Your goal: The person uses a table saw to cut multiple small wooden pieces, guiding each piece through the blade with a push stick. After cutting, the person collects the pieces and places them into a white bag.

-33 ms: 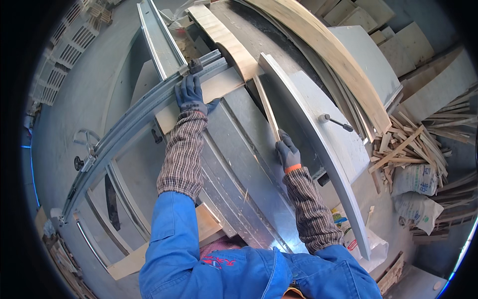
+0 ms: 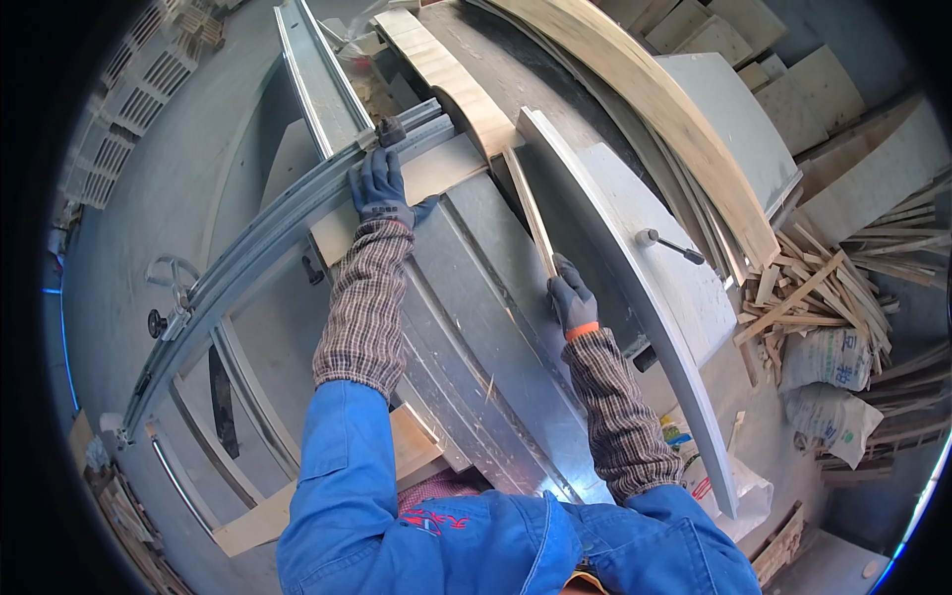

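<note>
In a grey glove, my left hand [image 2: 382, 190] lies with its fingers stretched out over a pale wooden board [image 2: 436, 171] and against the long metal fence rail [image 2: 288, 223]. The board sits across the metal saw table [image 2: 496, 248]. My right hand [image 2: 571, 296], gloved too, has its fingers closed on the near end of a narrow wooden strip [image 2: 531, 213]. That strip points away from me, and its far end meets the near end of a curved-looking plywood strip [image 2: 451, 79]. The right palm and part of the grip are hidden.
A long upright guide fence [image 2: 635, 268] stands to the right of my right hand, with a black lever [image 2: 669, 243] beyond it. Long boards [image 2: 674, 99] lie at the far right. Wood offcuts [image 2: 813, 293] and white sacks [image 2: 828, 357] are heaped on the right-hand floor.
</note>
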Available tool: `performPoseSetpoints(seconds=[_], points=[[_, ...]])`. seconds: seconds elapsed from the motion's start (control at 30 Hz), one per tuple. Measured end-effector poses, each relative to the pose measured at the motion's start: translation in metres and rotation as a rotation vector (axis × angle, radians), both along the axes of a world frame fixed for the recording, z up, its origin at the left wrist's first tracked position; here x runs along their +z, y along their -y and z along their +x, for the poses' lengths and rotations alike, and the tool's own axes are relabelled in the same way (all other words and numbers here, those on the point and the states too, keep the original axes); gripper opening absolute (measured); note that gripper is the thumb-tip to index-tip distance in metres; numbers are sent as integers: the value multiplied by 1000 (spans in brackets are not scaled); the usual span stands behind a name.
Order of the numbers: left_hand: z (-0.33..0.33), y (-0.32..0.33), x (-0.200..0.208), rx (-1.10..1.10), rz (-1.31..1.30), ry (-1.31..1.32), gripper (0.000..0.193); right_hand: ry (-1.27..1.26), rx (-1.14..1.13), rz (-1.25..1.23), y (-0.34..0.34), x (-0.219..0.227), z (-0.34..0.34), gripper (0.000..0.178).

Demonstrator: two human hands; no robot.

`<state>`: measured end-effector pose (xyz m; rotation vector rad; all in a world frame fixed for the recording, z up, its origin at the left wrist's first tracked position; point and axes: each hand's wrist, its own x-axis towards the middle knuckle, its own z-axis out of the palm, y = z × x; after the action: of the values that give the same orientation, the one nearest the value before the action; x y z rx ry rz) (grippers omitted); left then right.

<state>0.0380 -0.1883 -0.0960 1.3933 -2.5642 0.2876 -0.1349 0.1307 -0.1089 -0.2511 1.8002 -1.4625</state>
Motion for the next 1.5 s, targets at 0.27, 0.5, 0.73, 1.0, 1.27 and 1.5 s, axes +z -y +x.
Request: performPoseSetpoints(seconds=[0.27, 0.5, 0.73, 1.0, 1.27, 1.5], points=[[27, 13, 20, -119, 100, 0, 119, -54, 8, -16, -17, -19, 8, 53], [102, -3, -5, -110, -39, 50, 95, -95, -24, 64, -54, 15, 32, 56], [112, -45, 6, 7, 85, 182, 65, 3, -74, 63, -94, 18, 44, 55], [113, -78, 16, 61, 373, 115, 60, 90, -65, 119, -133, 37, 53, 55], [116, -130, 28, 251, 289, 136, 67, 18, -52, 73, -178, 21, 54, 55], [92, -169, 44, 234, 262, 195, 60, 64, 22, 102, -201, 39, 52, 53]])
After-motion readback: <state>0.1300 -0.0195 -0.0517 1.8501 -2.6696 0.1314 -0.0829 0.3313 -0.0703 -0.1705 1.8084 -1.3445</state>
